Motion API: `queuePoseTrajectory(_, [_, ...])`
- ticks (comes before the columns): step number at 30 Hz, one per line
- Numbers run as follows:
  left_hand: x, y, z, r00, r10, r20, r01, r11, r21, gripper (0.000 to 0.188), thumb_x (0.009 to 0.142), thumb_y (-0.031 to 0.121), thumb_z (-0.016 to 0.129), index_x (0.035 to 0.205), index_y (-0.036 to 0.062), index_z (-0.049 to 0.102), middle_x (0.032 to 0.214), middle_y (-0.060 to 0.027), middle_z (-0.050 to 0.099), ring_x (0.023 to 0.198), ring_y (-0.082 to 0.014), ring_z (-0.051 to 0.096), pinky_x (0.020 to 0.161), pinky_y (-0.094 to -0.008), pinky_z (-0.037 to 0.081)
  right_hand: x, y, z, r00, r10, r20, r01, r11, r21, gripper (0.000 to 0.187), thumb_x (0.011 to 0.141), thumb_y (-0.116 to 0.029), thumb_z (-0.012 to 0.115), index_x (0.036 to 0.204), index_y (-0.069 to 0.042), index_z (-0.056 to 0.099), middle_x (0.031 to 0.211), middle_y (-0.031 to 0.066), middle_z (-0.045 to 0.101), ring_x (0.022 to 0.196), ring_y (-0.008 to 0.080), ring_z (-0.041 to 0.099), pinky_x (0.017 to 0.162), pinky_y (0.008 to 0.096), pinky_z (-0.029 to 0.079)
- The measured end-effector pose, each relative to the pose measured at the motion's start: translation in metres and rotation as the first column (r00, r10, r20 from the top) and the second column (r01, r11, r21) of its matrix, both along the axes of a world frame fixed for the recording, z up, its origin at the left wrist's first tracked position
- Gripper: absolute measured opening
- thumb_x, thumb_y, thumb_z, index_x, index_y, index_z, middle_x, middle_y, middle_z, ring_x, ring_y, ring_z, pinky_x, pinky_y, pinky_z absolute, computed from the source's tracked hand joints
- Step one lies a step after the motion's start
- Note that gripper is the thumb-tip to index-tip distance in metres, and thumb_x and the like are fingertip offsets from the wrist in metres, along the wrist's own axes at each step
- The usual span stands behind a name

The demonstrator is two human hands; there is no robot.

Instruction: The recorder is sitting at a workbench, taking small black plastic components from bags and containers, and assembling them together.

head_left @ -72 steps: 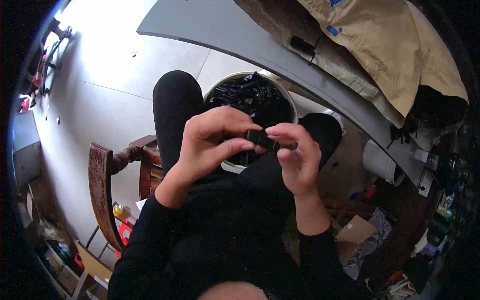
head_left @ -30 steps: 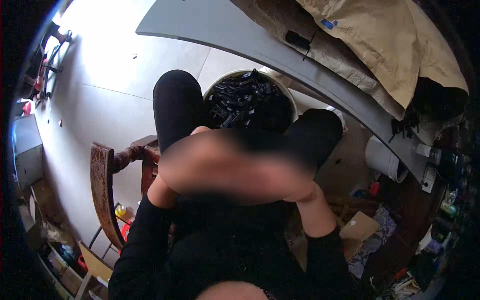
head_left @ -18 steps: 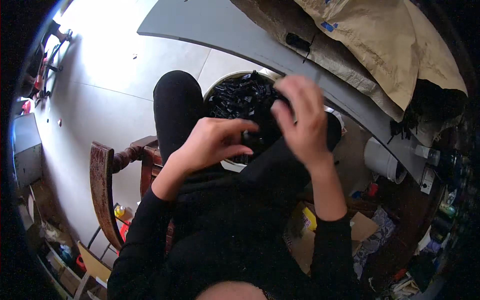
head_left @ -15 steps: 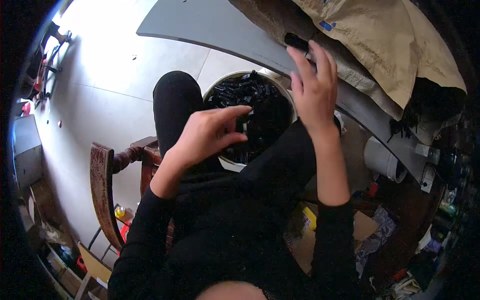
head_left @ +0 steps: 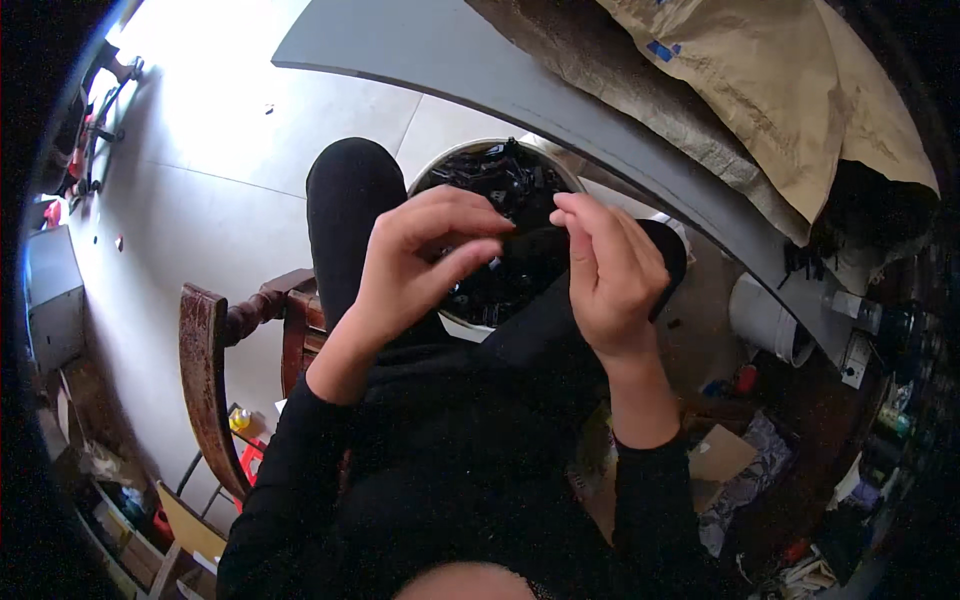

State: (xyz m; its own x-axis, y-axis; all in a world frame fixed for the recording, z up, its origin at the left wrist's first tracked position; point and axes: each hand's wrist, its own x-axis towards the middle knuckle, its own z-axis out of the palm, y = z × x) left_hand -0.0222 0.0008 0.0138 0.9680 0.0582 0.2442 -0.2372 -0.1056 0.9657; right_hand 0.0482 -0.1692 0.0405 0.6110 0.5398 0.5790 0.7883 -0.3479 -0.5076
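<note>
My left hand (head_left: pixel 415 250) is held over a round pail (head_left: pixel 418 178) of shiny black plastic parts (head_left: pixel 505 185). Its fingers are curved, with the thumb apart below them. Against the dark pail, nothing distinct shows in that gap. Facing it from the right, my right hand (head_left: pixel 615 265) hovers over the pail's right side, fingertips and thumb drawn together. Whatever lies between them, if anything, is too dark or small to make out. The two hands do not touch. My knees, in black trousers, flank the pail.
A grey tabletop (head_left: pixel 430 50) curves past the pail's far side, with brown paper sacks (head_left: pixel 740 100) on it. To the left stands a worn wooden chair (head_left: pixel 203 380). A white bucket (head_left: pixel 762 320) lies at the right, near cardboard (head_left: pixel 722 455) and clutter.
My right hand has come down and left from the table edge, its fingers closing. The black piece beside its fingertips no longer shows there. My left hand's fingers and thumb have drawn nearer each other.
</note>
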Motion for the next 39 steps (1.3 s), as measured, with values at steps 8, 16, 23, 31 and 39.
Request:
queuePoseTrajectory(8, [-0.013,-0.009,0.009,0.997,0.076,-0.034,-0.076,0.997,-0.021,0.017,0.071,-0.001,0.066,0.088,-0.0038,0.063,0.085,-0.0102,0.059,0.077,-0.0136,0.058,0.068,-0.0228,0.046,-0.023,-0.005,-0.007,0.917,0.026,-0.398,0.023,0.993,0.12,0.024,0.085,-0.011,0.057,0.103,0.003,0.052,0.075,0.008,0.061,0.065,0.0146,0.059,0.06,0.0245,0.046])
queuePoseTrajectory(16, [-0.019,-0.011,0.014,0.996,-0.03,-0.081,0.005,0.958,-0.287,0.019,0.073,0.013,0.067,0.082,-0.0026,0.064,0.083,-0.0113,0.061,0.08,-0.0186,0.057,0.071,-0.0282,0.045,-0.037,-0.01,-0.014,-0.013,0.605,-0.796,0.053,0.795,0.604,0.083,0.056,-0.066,0.066,0.104,-0.004,0.038,0.091,0.0108,0.058,0.072,0.0151,0.058,0.067,0.0251,0.046])
queuePoseTrajectory(23, [-0.012,-0.001,0.012,0.977,-0.167,0.135,0.169,0.986,-0.008,0.019,0.07,0.002,0.067,0.088,-0.0015,0.063,0.086,-0.0102,0.059,0.08,-0.0183,0.058,0.07,-0.0255,0.045,-0.042,-0.011,-0.019,-0.106,0.71,-0.696,0.133,0.704,0.698,0.063,0.068,-0.05,0.069,0.101,-0.005,0.039,0.087,0.0079,0.056,0.066,0.0124,0.056,0.064,0.0235,0.045])
queuePoseTrajectory(31, [-0.014,-0.015,0.016,0.989,-0.041,0.14,0.027,0.995,0.094,0.019,0.065,0.002,0.071,0.083,-0.0014,0.062,0.082,-0.0103,0.058,0.075,-0.0187,0.059,0.064,-0.0261,0.047,-0.057,0.001,-0.013,0.136,0.622,-0.771,0.372,0.689,0.622,0.014,0.089,-0.017,0.05,0.082,-0.006,0.044,0.08,0.0059,0.056,0.062,0.0101,0.054,0.055,0.0195,0.044])
queuePoseTrajectory(39, [-0.017,-0.013,0.009,0.989,-0.01,0.145,-0.013,0.987,0.158,0.025,0.064,0.004,0.072,0.086,-0.0015,0.062,0.082,-0.0107,0.057,0.072,-0.0191,0.058,0.063,-0.0267,0.047,-0.047,-0.002,-0.014,-0.115,0.639,-0.761,0.393,0.733,0.556,0.016,0.091,-0.02,0.045,0.082,-0.007,0.046,0.071,0.0042,0.054,0.052,0.0092,0.052,0.046,0.0198,0.042])
